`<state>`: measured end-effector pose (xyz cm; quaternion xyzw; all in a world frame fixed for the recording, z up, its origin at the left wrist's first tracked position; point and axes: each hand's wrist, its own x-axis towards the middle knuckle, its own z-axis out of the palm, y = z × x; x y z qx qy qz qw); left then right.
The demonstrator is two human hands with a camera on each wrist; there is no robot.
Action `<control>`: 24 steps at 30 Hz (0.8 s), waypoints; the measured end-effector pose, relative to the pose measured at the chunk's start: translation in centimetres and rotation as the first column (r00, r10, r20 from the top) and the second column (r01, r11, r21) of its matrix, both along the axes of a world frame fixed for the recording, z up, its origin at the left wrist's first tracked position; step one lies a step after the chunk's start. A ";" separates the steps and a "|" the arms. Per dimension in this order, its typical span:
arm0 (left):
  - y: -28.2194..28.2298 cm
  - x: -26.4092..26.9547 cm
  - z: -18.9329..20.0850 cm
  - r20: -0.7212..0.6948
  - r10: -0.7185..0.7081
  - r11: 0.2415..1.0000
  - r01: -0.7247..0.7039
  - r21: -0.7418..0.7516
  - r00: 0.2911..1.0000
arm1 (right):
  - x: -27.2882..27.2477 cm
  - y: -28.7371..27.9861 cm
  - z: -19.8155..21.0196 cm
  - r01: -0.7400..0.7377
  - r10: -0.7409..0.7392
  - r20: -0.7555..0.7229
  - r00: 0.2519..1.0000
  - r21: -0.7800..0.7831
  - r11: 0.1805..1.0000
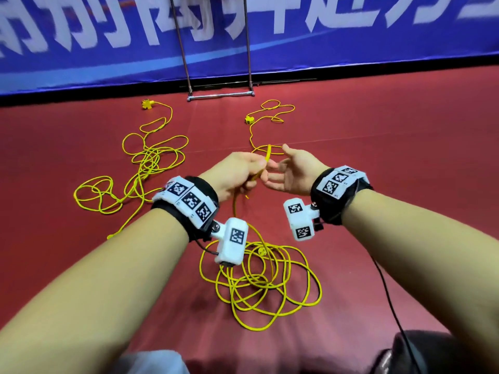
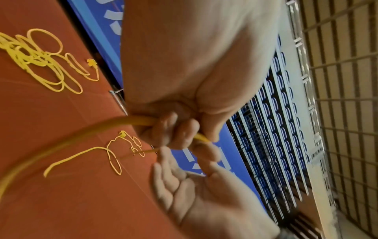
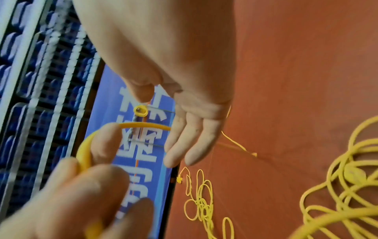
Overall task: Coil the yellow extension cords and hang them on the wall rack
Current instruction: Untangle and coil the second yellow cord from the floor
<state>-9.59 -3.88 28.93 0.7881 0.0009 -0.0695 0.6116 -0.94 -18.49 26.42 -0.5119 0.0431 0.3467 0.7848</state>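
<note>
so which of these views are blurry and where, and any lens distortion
Head view: floor cords sharp, the blue banner smeared along the top, its edges bowed by the wide lens. Left wrist view: the held cord streaks with motion blur near the lens, the left hand soft. Right wrist view: the left hand's fingers are heavily blurred up close; the open right hand is clearer.

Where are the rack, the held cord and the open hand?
rack [image 1: 221,95], head view, its bottom bar.
held cord [image 1: 267,155], head view, loop above the left hand's fingers.
right hand [image 1: 294,171], head view, its palm.
</note>
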 end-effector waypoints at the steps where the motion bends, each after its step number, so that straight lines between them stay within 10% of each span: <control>1: -0.2 -0.5 0.0 -0.001 -0.060 0.997 0.060 0.050 0.998 | 0.0 0.1 0.4 -0.001 0.001 -0.030 1.000 0.003 1.000; 6: -0.8 -2.3 -0.1 -0.149 -0.173 0.954 0.203 0.219 0.974 | -1.0 1.2 1.5 0.107 -0.107 0.009 0.994 -0.101 0.989; 10: 0.1 -2.0 -0.1 -0.211 0.084 0.982 -0.045 0.183 0.974 | -1.1 0.6 1.7 0.026 -0.012 0.115 0.993 -0.129 0.991; 15: 2.2 -0.1 -0.1 -0.254 0.378 0.906 -0.413 -0.097 0.890 | -0.9 0.5 1.9 -0.161 0.206 0.263 0.943 -0.182 0.970; 24: 3.1 2.6 -0.3 -0.408 0.375 0.547 -0.554 -0.628 0.832 | -0.3 0.1 1.1 -0.447 0.583 0.347 0.735 -0.399 0.801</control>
